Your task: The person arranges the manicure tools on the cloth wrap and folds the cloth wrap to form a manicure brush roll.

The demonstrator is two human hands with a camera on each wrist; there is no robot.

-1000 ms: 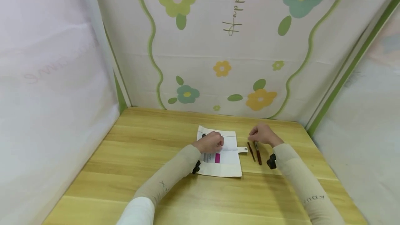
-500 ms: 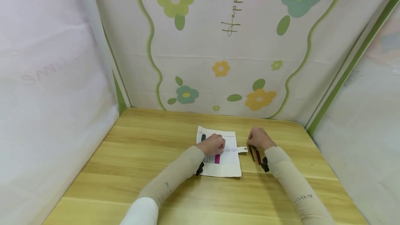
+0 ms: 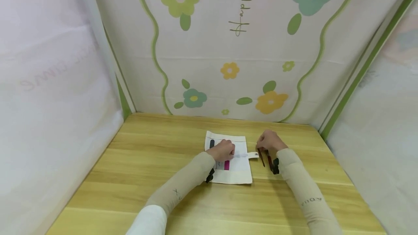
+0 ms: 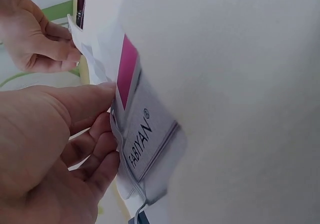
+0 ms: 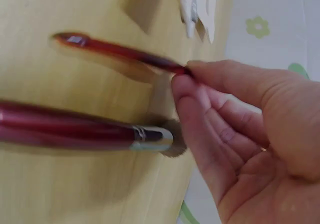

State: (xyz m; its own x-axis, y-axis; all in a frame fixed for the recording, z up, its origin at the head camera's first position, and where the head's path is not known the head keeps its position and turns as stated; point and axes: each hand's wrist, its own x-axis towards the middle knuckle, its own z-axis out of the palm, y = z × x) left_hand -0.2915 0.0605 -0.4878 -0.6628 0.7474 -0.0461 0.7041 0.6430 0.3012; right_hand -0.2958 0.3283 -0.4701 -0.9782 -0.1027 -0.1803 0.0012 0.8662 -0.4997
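A white fold-out pouch (image 3: 233, 178) lies opened flat on the table. My left hand (image 3: 223, 150) is over its middle; in the left wrist view the thumb and fingers pinch the edge of its pocket (image 4: 116, 134). Behind that edge sit a grey piece printed FABIYAN (image 4: 150, 129) and a magenta patch (image 4: 127, 73). Right of the pouch, my right hand (image 3: 269, 140) pinches one end of a slim dark-red stick tool (image 5: 120, 50) between thumb and fingers. A brush (image 5: 75, 129) with a thick red handle and silver ferrule lies beside it, its bristles near my fingers.
The pouch's snap strap (image 3: 253, 155) sticks out toward the stick tool. A dark oblong piece (image 3: 212, 143) shows at the pouch's upper left. The wooden table (image 3: 147, 155) ends at a flower-printed cloth wall (image 3: 202, 64) behind, with pale cloth walls on both sides.
My right hand has come down and a little left onto the stick tool's end and now pinches it; the tool has shifted slightly. My left hand has moved slightly right on the pouch.
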